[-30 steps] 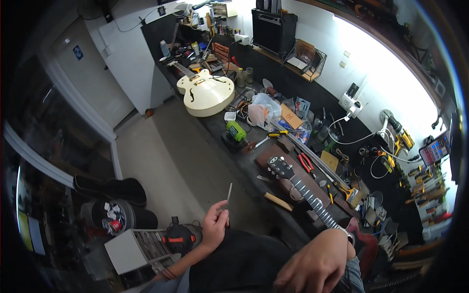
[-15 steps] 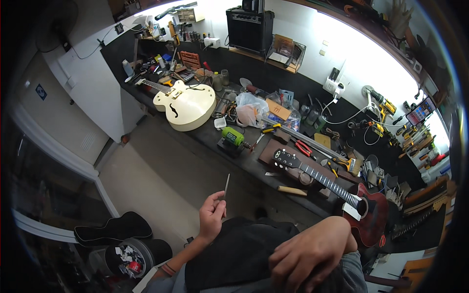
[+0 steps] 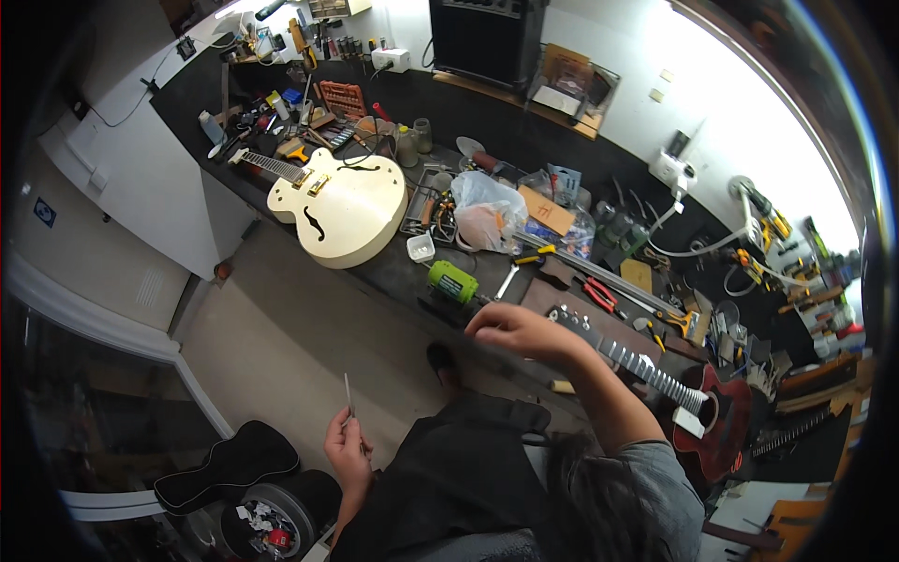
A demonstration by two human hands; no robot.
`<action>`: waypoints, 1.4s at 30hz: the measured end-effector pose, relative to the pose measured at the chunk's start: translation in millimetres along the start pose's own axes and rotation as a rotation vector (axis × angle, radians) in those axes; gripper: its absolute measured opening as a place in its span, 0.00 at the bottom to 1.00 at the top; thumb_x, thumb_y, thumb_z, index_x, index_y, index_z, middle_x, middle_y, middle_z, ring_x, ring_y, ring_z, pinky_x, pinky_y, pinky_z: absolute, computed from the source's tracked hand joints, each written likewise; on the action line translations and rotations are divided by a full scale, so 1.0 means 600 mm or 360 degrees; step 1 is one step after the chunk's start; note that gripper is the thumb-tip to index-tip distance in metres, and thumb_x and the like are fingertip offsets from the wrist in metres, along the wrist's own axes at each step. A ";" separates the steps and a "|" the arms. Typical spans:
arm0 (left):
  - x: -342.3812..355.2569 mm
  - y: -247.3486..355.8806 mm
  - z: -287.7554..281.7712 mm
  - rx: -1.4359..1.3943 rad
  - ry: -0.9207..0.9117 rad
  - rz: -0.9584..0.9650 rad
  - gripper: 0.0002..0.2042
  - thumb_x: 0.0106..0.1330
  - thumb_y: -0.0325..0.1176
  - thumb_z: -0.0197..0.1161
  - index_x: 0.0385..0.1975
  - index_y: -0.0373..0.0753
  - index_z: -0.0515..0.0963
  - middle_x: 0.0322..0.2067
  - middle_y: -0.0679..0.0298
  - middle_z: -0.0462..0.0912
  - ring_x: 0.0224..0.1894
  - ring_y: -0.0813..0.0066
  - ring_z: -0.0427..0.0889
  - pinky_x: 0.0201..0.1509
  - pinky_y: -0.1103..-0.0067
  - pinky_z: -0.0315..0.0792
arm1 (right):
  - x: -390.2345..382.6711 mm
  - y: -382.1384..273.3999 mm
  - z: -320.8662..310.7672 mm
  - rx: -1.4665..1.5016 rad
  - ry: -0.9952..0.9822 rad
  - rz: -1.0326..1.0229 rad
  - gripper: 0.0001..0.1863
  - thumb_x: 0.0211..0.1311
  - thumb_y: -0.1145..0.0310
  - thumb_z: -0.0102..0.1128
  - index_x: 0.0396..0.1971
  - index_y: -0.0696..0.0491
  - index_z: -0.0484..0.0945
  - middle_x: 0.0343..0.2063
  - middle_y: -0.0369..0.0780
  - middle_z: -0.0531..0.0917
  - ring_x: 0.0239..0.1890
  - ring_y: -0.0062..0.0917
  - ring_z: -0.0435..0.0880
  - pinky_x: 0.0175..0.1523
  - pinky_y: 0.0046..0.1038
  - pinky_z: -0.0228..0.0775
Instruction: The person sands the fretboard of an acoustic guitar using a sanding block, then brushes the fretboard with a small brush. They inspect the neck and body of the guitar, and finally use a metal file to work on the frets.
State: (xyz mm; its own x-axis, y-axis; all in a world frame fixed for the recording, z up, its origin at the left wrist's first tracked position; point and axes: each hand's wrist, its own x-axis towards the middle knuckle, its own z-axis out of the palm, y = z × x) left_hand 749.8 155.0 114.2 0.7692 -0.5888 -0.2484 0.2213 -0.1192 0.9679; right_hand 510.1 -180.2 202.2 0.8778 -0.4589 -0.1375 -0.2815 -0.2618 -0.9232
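My left hand (image 3: 349, 451) is closed on a thin grey metal rod (image 3: 347, 393), pinched upright between thumb and fingers, low over the floor in front of me. My right hand (image 3: 515, 330) reaches over the bench's front edge beside the green bench motor (image 3: 452, 281). Its fingers are loosely bent and slightly apart, and no object shows in them; whether they touch the motor's shaft end I cannot tell. Just right of that hand lies a dark red guitar (image 3: 723, 426) on the bench, its headstock (image 3: 573, 323) partly behind my forearm.
A cream hollow-body guitar (image 3: 351, 211) lies at the bench's left. Behind the motor are a plastic bag (image 3: 487, 211), a small white tub (image 3: 420, 247), a wrench (image 3: 508, 281) and red pliers (image 3: 599, 293). A waste bin (image 3: 300, 510) and a black guitar case (image 3: 229, 464) stand lower left.
My right hand has moved from close to my chest out to the bench by the green motor. My left hand, with the rod, has gone lower and to the left. The view has shifted.
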 end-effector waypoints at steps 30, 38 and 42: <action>0.425 0.093 0.181 0.0262 -0.0177 -0.0364 0.18 0.84 0.30 0.61 0.67 0.28 0.77 0.24 0.71 0.77 0.21 0.87 0.70 0.26 0.83 0.64 | 0.406 0.419 -0.190 -0.1159 0.1048 0.0498 0.49 0.55 0.68 0.85 0.76 0.58 0.68 0.57 0.55 0.78 0.60 0.53 0.80 0.64 0.47 0.77; 0.423 0.069 0.177 0.0310 -0.0139 -0.0398 0.18 0.85 0.31 0.61 0.67 0.29 0.77 0.23 0.73 0.75 0.20 0.88 0.69 0.24 0.84 0.60 | 0.342 0.481 -0.310 -0.1235 0.1442 0.0561 0.40 0.64 0.61 0.76 0.74 0.56 0.73 0.57 0.52 0.80 0.59 0.51 0.82 0.65 0.49 0.73; 0.422 0.072 0.185 0.0404 -0.0174 -0.0408 0.17 0.85 0.31 0.62 0.66 0.29 0.77 0.22 0.72 0.75 0.19 0.89 0.68 0.22 0.84 0.59 | 0.301 0.519 -0.351 -0.1716 0.1608 0.0872 0.38 0.61 0.59 0.76 0.69 0.56 0.75 0.54 0.51 0.83 0.59 0.50 0.82 0.65 0.53 0.72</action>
State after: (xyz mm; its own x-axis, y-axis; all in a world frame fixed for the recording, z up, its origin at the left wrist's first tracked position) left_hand 887.5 -88.0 97.7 0.6364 -0.5947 -0.4914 0.2320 -0.4599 0.8571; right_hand 499.3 -523.5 -34.8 0.0934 -0.9366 0.3377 -0.9854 -0.1355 -0.1031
